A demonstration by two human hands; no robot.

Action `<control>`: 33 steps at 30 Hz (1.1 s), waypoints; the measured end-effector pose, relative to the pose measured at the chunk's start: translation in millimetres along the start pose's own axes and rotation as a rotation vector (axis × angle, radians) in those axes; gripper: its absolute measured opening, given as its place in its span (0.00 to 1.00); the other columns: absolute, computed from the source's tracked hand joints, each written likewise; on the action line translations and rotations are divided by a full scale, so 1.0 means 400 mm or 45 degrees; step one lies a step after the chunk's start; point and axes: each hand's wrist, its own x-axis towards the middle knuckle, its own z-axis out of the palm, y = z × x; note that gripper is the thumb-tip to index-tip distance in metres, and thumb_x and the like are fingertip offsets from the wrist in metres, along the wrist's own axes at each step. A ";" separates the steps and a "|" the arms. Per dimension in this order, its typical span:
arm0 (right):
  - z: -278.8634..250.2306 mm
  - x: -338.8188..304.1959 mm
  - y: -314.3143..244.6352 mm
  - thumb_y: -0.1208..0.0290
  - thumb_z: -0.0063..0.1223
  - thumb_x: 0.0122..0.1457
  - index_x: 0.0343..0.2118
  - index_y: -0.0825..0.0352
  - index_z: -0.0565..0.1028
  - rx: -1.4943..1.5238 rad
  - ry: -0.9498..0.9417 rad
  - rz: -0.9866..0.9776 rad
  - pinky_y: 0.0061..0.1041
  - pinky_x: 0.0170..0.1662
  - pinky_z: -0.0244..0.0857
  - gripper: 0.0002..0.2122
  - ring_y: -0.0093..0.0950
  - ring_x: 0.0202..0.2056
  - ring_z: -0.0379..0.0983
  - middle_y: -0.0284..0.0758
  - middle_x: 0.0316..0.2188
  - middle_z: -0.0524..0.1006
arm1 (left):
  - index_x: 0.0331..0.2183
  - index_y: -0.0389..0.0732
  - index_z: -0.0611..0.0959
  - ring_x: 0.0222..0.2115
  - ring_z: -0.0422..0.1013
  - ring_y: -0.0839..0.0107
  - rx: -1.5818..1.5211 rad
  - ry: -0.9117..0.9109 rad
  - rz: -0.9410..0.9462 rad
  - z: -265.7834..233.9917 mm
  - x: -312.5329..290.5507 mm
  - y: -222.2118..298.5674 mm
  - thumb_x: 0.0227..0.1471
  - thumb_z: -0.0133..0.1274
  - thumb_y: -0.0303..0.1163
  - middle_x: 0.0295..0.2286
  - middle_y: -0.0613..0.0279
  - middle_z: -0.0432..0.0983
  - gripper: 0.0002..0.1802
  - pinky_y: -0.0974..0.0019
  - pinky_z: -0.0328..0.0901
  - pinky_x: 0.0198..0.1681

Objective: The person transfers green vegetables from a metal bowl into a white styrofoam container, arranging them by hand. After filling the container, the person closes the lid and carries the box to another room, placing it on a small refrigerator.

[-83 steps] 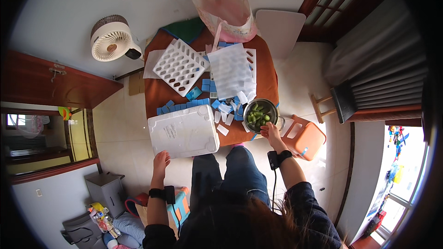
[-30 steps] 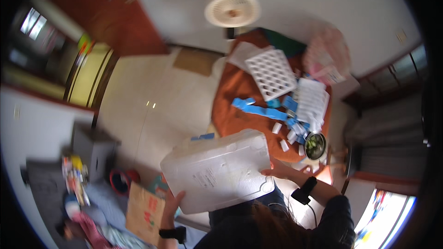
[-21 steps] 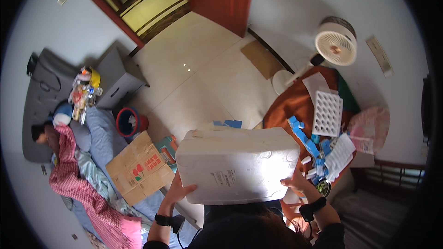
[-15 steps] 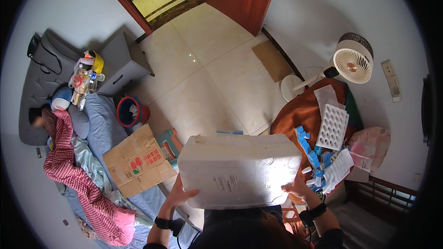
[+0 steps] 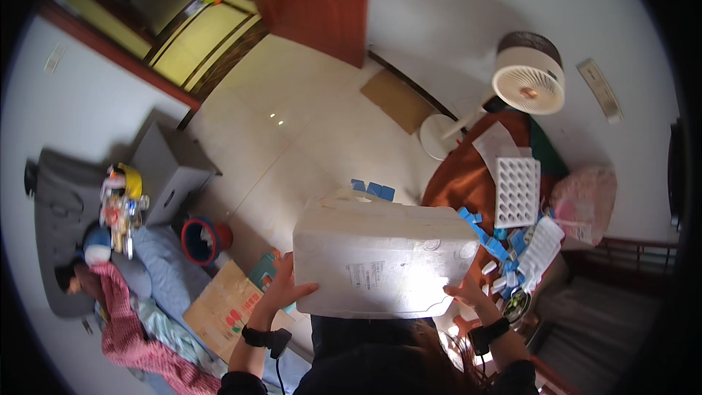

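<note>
A white foam box (image 5: 380,260) is held up in front of my body, its broad side with a printed label facing me. My left hand (image 5: 285,285) grips its left end, thumb on the near face. At the lower right corner my right hand (image 5: 472,294) grips it the same way. The fingers behind the box are partly hidden. Just beyond its far edge show several blue small boxes (image 5: 373,190); I cannot tell what they rest on.
On the right, an orange-brown cloth (image 5: 457,179) bears a white tray with holes (image 5: 518,192) and blue cartons (image 5: 493,246). Behind stands a fan (image 5: 530,84). To the left are a flattened cardboard (image 5: 219,307), a bin (image 5: 201,241), a nightstand (image 5: 168,175) and a bed with a person (image 5: 69,278).
My view has turned left toward the doorway. Both hands keep hold of the foam box, and more of the blue small boxes shows beyond it.
</note>
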 end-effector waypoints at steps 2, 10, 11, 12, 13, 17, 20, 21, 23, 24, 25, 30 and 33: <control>0.006 -0.041 0.040 0.73 0.63 0.46 0.59 0.69 0.58 -0.016 0.112 -0.063 0.31 0.56 0.58 0.36 0.28 0.53 0.62 0.34 0.52 0.67 | 0.55 0.37 0.65 0.52 0.62 0.62 0.036 -0.162 0.000 -0.005 0.089 -0.002 0.37 0.66 0.30 0.48 0.53 0.65 0.43 0.60 0.57 0.56; 0.035 -0.223 0.318 0.50 0.64 0.48 0.58 0.72 0.60 0.447 0.504 -0.074 0.31 0.58 0.56 0.40 0.29 0.55 0.62 0.37 0.53 0.68 | 0.52 0.33 0.67 0.45 0.67 0.70 0.004 -0.818 -0.366 0.222 0.332 -0.001 0.40 0.65 0.34 0.44 0.56 0.70 0.38 0.63 0.64 0.50; 0.024 -0.238 0.353 0.48 0.64 0.47 0.58 0.72 0.61 0.478 0.539 -0.086 0.31 0.57 0.56 0.41 0.30 0.55 0.63 0.37 0.53 0.68 | 0.51 0.32 0.67 0.44 0.68 0.71 -0.026 -0.919 -0.315 0.259 0.346 -0.011 0.41 0.65 0.35 0.43 0.57 0.71 0.38 0.64 0.64 0.49; 0.006 -0.252 0.387 0.47 0.63 0.48 0.58 0.72 0.61 0.471 0.568 -0.075 0.31 0.58 0.56 0.41 0.30 0.55 0.63 0.38 0.53 0.68 | 0.51 0.33 0.68 0.41 0.69 0.74 -0.088 -0.935 -0.282 0.311 0.360 -0.031 0.41 0.66 0.38 0.41 0.60 0.73 0.38 0.67 0.65 0.46; -0.015 -0.264 0.419 0.47 0.63 0.48 0.58 0.72 0.61 0.514 0.581 -0.087 0.31 0.58 0.56 0.41 0.30 0.55 0.63 0.38 0.53 0.68 | 0.51 0.34 0.69 0.41 0.68 0.75 -0.092 -0.986 -0.336 0.361 0.373 -0.055 0.41 0.66 0.38 0.41 0.61 0.73 0.38 0.67 0.65 0.46; -0.150 -0.266 0.556 0.49 0.62 0.48 0.58 0.71 0.60 0.584 0.600 -0.108 0.30 0.58 0.55 0.40 0.30 0.55 0.62 0.37 0.53 0.68 | 0.51 0.36 0.70 0.42 0.68 0.75 -0.172 -1.106 -0.375 0.538 0.413 -0.154 0.41 0.68 0.39 0.42 0.62 0.73 0.38 0.68 0.65 0.45; -0.274 -0.238 0.670 0.52 0.62 0.49 0.59 0.70 0.60 0.557 0.529 -0.094 0.30 0.58 0.55 0.39 0.29 0.55 0.63 0.36 0.54 0.68 | 0.51 0.36 0.70 0.42 0.68 0.74 -0.099 -1.046 -0.373 0.640 0.420 -0.201 0.41 0.68 0.38 0.42 0.62 0.73 0.38 0.68 0.66 0.46; -0.306 -0.224 0.706 0.53 0.62 0.49 0.59 0.70 0.60 0.559 0.494 -0.089 0.30 0.58 0.55 0.38 0.29 0.55 0.63 0.36 0.54 0.68 | 0.52 0.36 0.70 0.43 0.68 0.74 -0.092 -1.028 -0.406 0.666 0.426 -0.208 0.40 0.69 0.38 0.43 0.62 0.73 0.39 0.67 0.65 0.46; -0.349 -0.187 0.758 0.58 0.61 0.50 0.59 0.69 0.61 0.604 0.450 -0.038 0.29 0.57 0.56 0.36 0.28 0.54 0.63 0.35 0.54 0.68 | 0.52 0.37 0.69 0.44 0.68 0.73 -0.036 -1.016 -0.484 0.706 0.445 -0.207 0.40 0.69 0.37 0.43 0.62 0.73 0.39 0.66 0.65 0.47; -0.368 -0.172 0.775 0.66 0.60 0.48 0.59 0.68 0.61 0.598 0.445 0.003 0.30 0.56 0.59 0.34 0.27 0.53 0.64 0.35 0.52 0.69 | 0.52 0.37 0.69 0.44 0.68 0.72 0.005 -1.022 -0.530 0.723 0.458 -0.204 0.40 0.69 0.37 0.44 0.61 0.73 0.39 0.66 0.65 0.48; -0.384 -0.161 0.784 0.74 0.59 0.46 0.58 0.67 0.61 0.587 0.452 0.089 0.30 0.55 0.61 0.33 0.26 0.52 0.66 0.34 0.51 0.69 | 0.52 0.37 0.69 0.45 0.68 0.72 0.009 -1.029 -0.532 0.733 0.462 -0.197 0.39 0.69 0.36 0.44 0.61 0.73 0.39 0.65 0.65 0.49; -0.432 -0.159 0.775 0.73 0.61 0.47 0.58 0.66 0.62 0.546 0.185 0.065 0.30 0.56 0.59 0.32 0.26 0.53 0.64 0.33 0.52 0.69 | 0.58 0.38 0.62 0.51 0.65 0.63 0.441 -1.103 -0.734 0.748 0.486 -0.126 0.40 0.68 0.36 0.50 0.54 0.69 0.47 0.61 0.61 0.54; -0.491 -0.163 0.757 0.69 0.62 0.50 0.57 0.67 0.63 0.392 0.152 0.105 0.30 0.56 0.59 0.30 0.28 0.54 0.64 0.34 0.51 0.69 | 0.57 0.36 0.61 0.54 0.63 0.56 0.866 -0.943 -0.178 0.787 0.550 -0.049 0.40 0.67 0.38 0.51 0.47 0.67 0.47 0.58 0.58 0.57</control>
